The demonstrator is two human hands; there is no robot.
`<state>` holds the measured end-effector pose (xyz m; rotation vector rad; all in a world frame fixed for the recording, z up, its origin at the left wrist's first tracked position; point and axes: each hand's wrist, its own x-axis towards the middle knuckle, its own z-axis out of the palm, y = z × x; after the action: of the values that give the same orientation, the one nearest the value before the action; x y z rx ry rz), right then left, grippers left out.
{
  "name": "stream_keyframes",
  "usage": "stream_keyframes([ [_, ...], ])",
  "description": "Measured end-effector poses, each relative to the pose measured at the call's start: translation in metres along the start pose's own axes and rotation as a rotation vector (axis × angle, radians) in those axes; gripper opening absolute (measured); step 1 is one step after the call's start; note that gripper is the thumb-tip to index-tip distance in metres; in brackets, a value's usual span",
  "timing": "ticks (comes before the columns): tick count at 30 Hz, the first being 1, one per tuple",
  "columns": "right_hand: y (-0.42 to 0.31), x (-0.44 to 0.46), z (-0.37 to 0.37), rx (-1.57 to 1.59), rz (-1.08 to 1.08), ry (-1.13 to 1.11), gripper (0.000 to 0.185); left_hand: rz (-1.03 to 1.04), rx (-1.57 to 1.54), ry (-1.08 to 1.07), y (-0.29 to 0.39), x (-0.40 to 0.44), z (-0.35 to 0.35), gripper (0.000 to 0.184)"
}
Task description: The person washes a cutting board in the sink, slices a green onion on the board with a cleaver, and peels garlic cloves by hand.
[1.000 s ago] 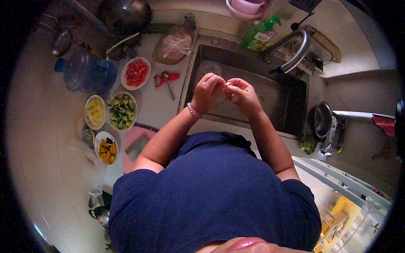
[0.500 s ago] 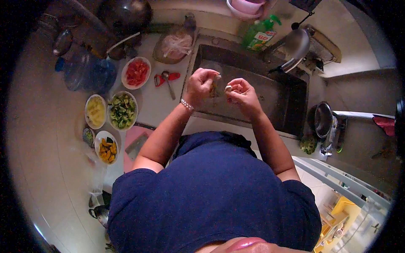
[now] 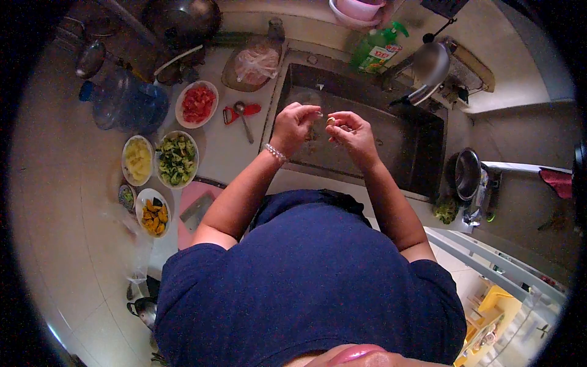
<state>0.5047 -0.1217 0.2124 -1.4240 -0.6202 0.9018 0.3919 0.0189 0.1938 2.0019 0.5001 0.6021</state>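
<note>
Over the sink (image 3: 361, 164), my two hands are close together with their fingertips nearly meeting. My right hand (image 3: 353, 137) is closed, pinching a small pale piece that looks like a garlic clove (image 3: 331, 121) between thumb and forefinger; its curled fingers hide whatever else is in the palm. My left hand (image 3: 292, 127), a beaded bracelet on its wrist, pinches a tiny whitish scrap that looks like garlic peel (image 3: 319, 114). Another small white scrap (image 3: 320, 87) shows over the sink beyond my left fingers. Brownish bits lie on the sink bottom under my hands.
Left of the sink are a red peeler (image 3: 231, 115), a spoon (image 3: 246, 125) and a bagged item (image 3: 257, 64). Bowls hold red pieces (image 3: 199, 104), green pieces (image 3: 177, 159), pale pieces (image 3: 138, 161) and orange pieces (image 3: 155, 217). A faucet (image 3: 422, 92) and green soap bottle (image 3: 374, 52) stand behind.
My hands have come slightly closer together, the left moving a little right. A small white scrap now shows over the sink beyond my left fingertips.
</note>
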Motion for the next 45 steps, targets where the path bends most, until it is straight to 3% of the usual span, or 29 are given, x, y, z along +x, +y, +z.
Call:
stream_keyframes([
  [4,0.003,0.001,-0.001,-0.024,-0.007,-0.002,0.024,0.088,0.073,0.028,-0.017,0.001,0.006,0.027],
  [10,0.007,0.003,-0.001,-0.064,-0.008,0.021,0.024,-0.026,0.107,-0.089,0.0,0.003,-0.002,0.025],
  [16,0.017,0.007,-0.001,-0.197,-0.128,0.062,0.02,0.038,-0.304,0.021,-0.005,-0.002,0.011,0.017],
  [19,0.011,0.005,0.002,-0.289,-0.13,0.082,0.019,0.1,-0.146,-0.05,0.005,0.001,0.004,0.016],
  [28,0.007,0.003,0.007,-0.29,-0.12,0.042,0.02,0.159,0.012,0.052,0.017,0.0,0.003,0.013],
  [31,0.002,0.002,0.012,-0.131,-0.123,0.045,0.021,0.164,0.013,0.109,0.023,-0.003,0.003,0.012],
  [34,-0.007,0.003,0.011,0.321,0.056,0.06,0.024,0.004,-0.203,0.156,0.008,-0.01,0.01,0.013],
  [37,-0.011,0.003,0.005,0.42,0.074,0.098,0.025,-0.117,-0.348,0.18,-0.002,-0.013,0.006,0.014],
  [41,-0.004,0.003,-0.005,0.114,-0.002,0.086,0.024,0.012,-0.048,0.08,0.0,-0.005,-0.003,0.016],
  [45,0.001,0.001,0.001,-0.122,-0.153,0.123,0.016,-0.048,-0.147,0.035,0.002,-0.003,0.0,0.015],
])
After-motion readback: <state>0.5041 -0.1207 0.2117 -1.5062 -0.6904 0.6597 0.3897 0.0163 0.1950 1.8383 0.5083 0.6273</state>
